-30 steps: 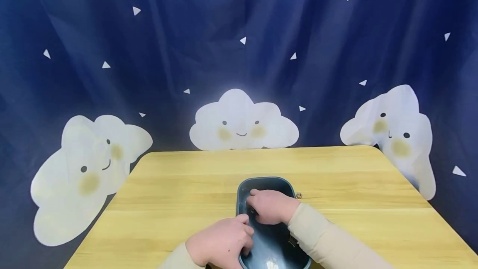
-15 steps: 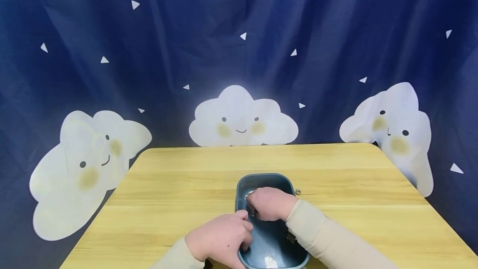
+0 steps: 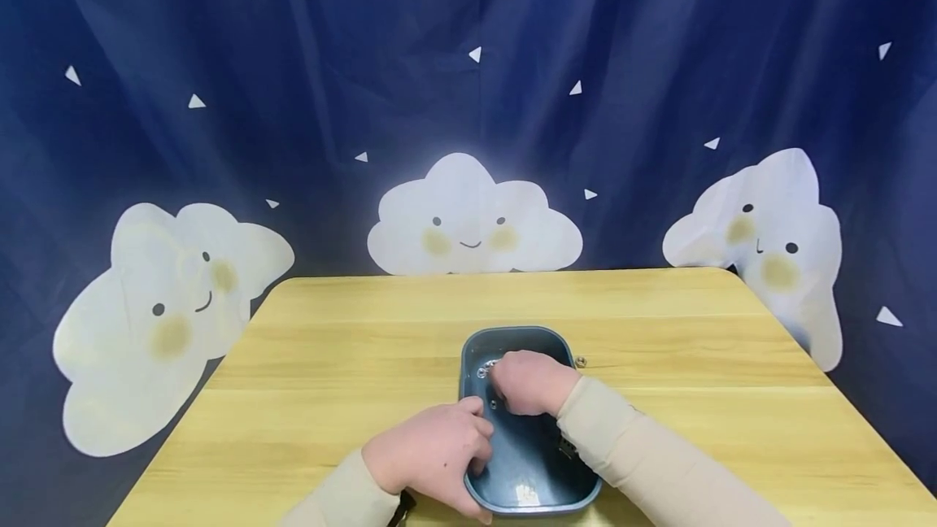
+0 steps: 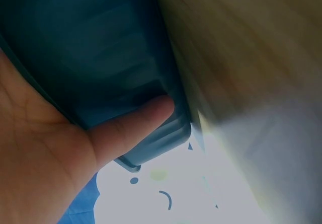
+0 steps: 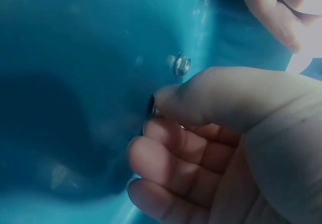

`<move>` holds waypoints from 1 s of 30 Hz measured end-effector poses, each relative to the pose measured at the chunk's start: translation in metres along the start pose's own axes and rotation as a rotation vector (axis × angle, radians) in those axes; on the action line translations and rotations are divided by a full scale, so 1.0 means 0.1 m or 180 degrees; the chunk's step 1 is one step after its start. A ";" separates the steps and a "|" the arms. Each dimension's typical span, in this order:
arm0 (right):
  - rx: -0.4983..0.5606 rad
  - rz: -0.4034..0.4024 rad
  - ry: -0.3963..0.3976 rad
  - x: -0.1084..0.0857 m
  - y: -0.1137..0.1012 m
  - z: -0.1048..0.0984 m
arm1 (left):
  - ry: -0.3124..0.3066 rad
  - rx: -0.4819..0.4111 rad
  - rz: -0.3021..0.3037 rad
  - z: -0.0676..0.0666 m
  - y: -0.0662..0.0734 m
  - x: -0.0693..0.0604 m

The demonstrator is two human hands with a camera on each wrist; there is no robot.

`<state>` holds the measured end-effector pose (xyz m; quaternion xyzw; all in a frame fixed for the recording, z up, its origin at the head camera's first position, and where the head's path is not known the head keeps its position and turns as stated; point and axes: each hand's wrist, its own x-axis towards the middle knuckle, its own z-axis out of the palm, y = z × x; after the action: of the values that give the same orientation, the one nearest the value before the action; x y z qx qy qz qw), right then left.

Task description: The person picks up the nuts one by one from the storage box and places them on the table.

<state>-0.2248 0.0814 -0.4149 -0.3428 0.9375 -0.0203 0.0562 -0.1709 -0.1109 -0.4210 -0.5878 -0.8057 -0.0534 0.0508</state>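
A dark blue-green plastic bin (image 3: 527, 462) stands lengthwise on the table. My left hand (image 3: 435, 454) grips its near-left wall, fingers over the rim inside and the thumb (image 4: 133, 128) flat along the outside. Inside the far part of the bin is my right hand (image 3: 533, 381), its fingers curled. Thumb and index finger pinch a small shiny metal piece, apparently a nut (image 5: 155, 111), mostly hidden by the fingertips. Just past the thumb lies a loose hex nut (image 5: 182, 64). More small nuts (image 3: 481, 372) lie along the bin's left wall, partly covered by the right hand.
Outside the bin, by its far-right side, a single nut (image 3: 581, 362) lies on the wooden table (image 3: 351, 348). Behind the table hangs a dark blue curtain (image 3: 329, 104) with white clouds and triangles.
The head view has tilted slightly down. My right hand has shifted a little to the right inside the bin, uncovering nuts at the left wall. The left hand keeps its grip.
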 end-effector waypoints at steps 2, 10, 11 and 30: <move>-0.0002 0.0019 -0.0029 0.00 0.00 0.00 | 0.0010 0.0021 0.0002 0.00 0.00 -0.01; -0.0082 -0.0002 -0.0056 0.00 0.01 -0.02 | -0.0035 -0.0011 0.0001 0.00 -0.01 0.00; -0.0081 -0.0004 -0.0058 0.00 0.01 -0.02 | -0.0045 -0.0016 -0.0009 0.00 -0.01 0.00; 0.0246 -0.0064 -0.0059 -0.03 0.06 -0.15 | -0.0060 -0.0007 -0.0018 0.00 -0.02 0.00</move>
<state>-0.2279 0.0878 -0.4001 -0.3499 0.9320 -0.0539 0.0779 -0.1726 -0.1117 -0.4215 -0.5860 -0.8077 -0.0489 0.0424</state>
